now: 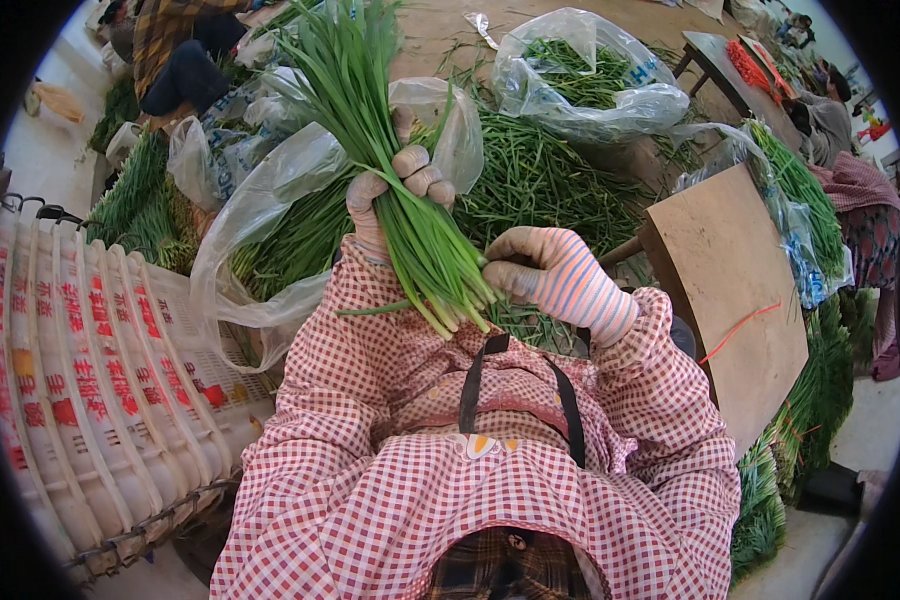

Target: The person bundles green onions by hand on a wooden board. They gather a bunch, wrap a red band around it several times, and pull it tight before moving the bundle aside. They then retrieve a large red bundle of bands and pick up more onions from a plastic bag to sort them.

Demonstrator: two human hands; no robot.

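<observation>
My left hand, in a soiled glove, grips a bunch of garlic chives around its middle. The long green leaves fan out up and away from me, and the pale stalk ends point down towards my lap. At those ends, the thumb and forefinger of my right hand, in a striped knit glove, pinch at the stalks; the exact contact is partly hidden. One loose leaf sticks out sideways below the bunch. Behind my left wrist, an open clear plastic bag holds more chives.
A heap of loose chives lies ahead, before another filled plastic bag. To my right stands a wooden board with a red tie on it. A white plastic crate is at my left. Other people sit nearby.
</observation>
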